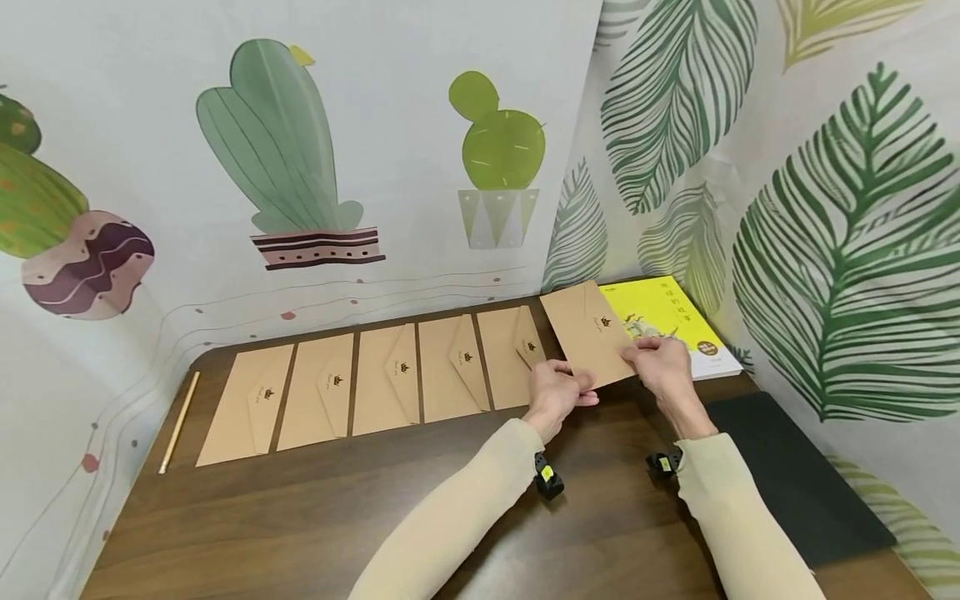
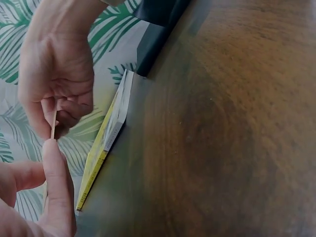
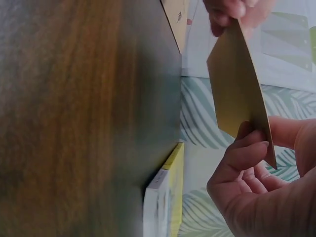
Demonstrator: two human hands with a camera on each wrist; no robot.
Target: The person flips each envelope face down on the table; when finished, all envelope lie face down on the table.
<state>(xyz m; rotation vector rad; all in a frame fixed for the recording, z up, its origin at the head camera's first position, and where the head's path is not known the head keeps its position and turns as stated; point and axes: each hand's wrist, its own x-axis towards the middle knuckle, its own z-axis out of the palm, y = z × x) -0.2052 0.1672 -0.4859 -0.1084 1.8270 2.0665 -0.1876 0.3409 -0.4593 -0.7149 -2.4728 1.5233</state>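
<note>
A brown kraft envelope (image 1: 581, 333) with a small dark crown print is held up off the table between both hands. My left hand (image 1: 553, 392) pinches its near left corner, thumb on top. At the near right corner, my right hand (image 1: 663, 367) grips the edge between thumb and curled fingers. The right wrist view shows the plain underside of the envelope (image 3: 234, 84), tilted and clear of the wood. Left of the hands, a row of several matching envelopes (image 1: 446, 367) lies side by side, flaps up; the left hand overlaps the nearest one.
A yellow-covered book (image 1: 652, 304) lies at the back right, partly behind the held envelope. A black flat sheet (image 1: 795, 475) lies on the right side of the brown wooden table (image 1: 300, 525). At the far left is a pencil (image 1: 180, 421). Patterned walls (image 1: 420, 150) border the table.
</note>
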